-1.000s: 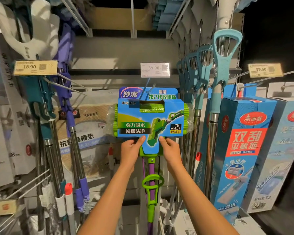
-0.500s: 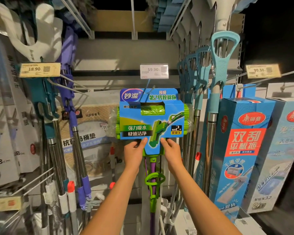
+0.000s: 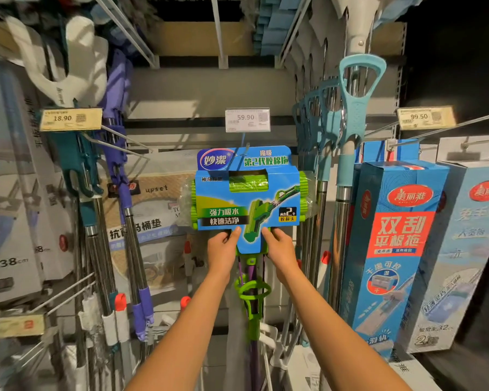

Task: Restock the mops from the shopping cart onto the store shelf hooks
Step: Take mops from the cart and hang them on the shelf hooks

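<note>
Both hands, left and right, fingers pinching the mop card's lower edge, have nudged it slightly higher toward the hook under the 59.90 tag, so hanging looks nearly finished.

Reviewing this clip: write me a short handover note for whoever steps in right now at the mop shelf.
Left hand: grips the lower edge of the green sponge mop's blue card pack, left of the neck.
Right hand: grips the same edge, right of the neck.
The pack is up at the hook under the 59.90 price tag; the green and purple handle hangs below.
Done: mop raised to its hook. Whether it is fully seated cannot be told.
Left: confirm it hangs, let go, fetch the next mop. The cart is out of view.
</note>
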The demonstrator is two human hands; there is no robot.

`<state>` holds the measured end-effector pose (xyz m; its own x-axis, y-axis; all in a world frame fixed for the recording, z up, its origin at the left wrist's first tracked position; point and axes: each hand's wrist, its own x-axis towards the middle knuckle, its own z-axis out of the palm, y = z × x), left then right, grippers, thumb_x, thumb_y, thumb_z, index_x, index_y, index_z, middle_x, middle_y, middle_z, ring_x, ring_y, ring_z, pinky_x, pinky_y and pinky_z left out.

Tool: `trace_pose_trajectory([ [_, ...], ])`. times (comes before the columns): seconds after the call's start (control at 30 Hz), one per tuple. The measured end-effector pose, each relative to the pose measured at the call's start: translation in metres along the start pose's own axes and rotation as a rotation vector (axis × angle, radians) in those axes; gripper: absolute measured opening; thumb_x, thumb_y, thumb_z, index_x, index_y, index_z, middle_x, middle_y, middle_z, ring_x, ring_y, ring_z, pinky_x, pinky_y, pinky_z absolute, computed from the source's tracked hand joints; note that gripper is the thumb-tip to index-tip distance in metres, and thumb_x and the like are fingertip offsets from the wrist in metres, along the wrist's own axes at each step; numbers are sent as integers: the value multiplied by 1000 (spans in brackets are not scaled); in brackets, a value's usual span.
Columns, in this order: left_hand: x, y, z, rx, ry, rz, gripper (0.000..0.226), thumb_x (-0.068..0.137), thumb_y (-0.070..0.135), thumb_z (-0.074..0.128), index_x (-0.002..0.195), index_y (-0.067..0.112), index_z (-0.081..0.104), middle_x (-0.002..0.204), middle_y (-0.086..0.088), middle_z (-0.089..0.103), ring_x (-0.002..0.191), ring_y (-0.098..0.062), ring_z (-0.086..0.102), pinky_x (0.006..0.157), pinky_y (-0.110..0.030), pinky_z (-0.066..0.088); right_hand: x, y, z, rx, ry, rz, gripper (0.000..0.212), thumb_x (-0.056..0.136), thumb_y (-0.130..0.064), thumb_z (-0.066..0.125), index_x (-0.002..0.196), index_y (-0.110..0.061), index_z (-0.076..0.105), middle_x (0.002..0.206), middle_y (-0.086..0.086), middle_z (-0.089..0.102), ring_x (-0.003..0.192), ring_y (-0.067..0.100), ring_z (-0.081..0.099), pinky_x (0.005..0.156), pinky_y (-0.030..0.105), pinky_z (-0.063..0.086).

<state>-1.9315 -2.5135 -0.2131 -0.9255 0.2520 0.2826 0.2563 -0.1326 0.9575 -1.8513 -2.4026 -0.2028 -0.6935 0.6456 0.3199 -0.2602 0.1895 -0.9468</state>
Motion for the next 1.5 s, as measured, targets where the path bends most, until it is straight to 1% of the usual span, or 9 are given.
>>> trace_pose_trajectory([
  [0.17,-6,4,3,-2,2,-42,49,97,41,63,93,-7,63,81,-10,56,75,-20,49,69,-37,39,-5,6,-4,-16,-39,34,22,102,-29,56,107,-12,68,105,1,72,102,19,67,81,37,54],
  [0.33,-31,16,1,-16,-43,-38,28,101,41,57,77,27,55,79,9,51,76,-7,48,81,-37,37,-21,-3,-13,-57,-48,16,44,102,-33,55,139,-9,56,139,3,60,126,19,56,104,33,45],
  [0.43,-59,27,-3,42,-67,9,13,103,36,53,102,31,65,95,22,57,89,2,53,93,-33,41,-37,-12,-21,-99,-3,-35,53,102,-35,55,147,-9,47,149,4,50,137,20,46,107,30,37],
  [0.5,-78,32,-7,119,-58,47,41,103,39,52,139,19,56,131,14,59,122,-8,54,105,-31,39,-51,-17,-25,-112,3,-85,53,101,-36,56,147,-12,47,150,2,49,137,16,46,105,27,38],
  [0.63,-108,34,-17,322,-11,108,56,101,49,49,152,27,43,155,6,42,144,-15,35,113,-33,31,-77,-21,-33,-118,-19,-167,49,99,-33,60,144,-18,51,145,-3,54,131,9,49,104,25,40],
  [0.93,-176,32,-71,926,111,266,84,89,79,37,157,31,29,165,8,21,154,-11,12,125,-35,15,-136,-7,-29,-340,-155,-381,70,91,-60,53,150,-22,44,159,-5,36,147,9,30,117,23,22],
  [1.07,-213,23,-106,1043,264,415,75,88,61,52,147,16,51,155,-14,43,146,-33,36,118,-51,34,-166,0,-14,-402,-254,-396,82,83,-68,39,150,-21,43,162,-1,31,151,14,24,123,32,20],
  [1.3,-284,29,-171,1134,365,112,80,86,63,44,151,18,42,159,-12,35,148,-32,29,119,-50,29,-238,5,38,-330,-260,-570,62,93,-46,52,131,1,62,143,23,54,134,35,51,114,41,37],
  [1.5,-363,30,-255,1238,548,49,81,89,69,36,153,21,39,161,-12,33,151,-32,27,115,-57,35,-312,-10,87,-297,-537,-529,84,92,-71,38,140,-5,55,151,19,45,143,28,41,117,28,27],
])
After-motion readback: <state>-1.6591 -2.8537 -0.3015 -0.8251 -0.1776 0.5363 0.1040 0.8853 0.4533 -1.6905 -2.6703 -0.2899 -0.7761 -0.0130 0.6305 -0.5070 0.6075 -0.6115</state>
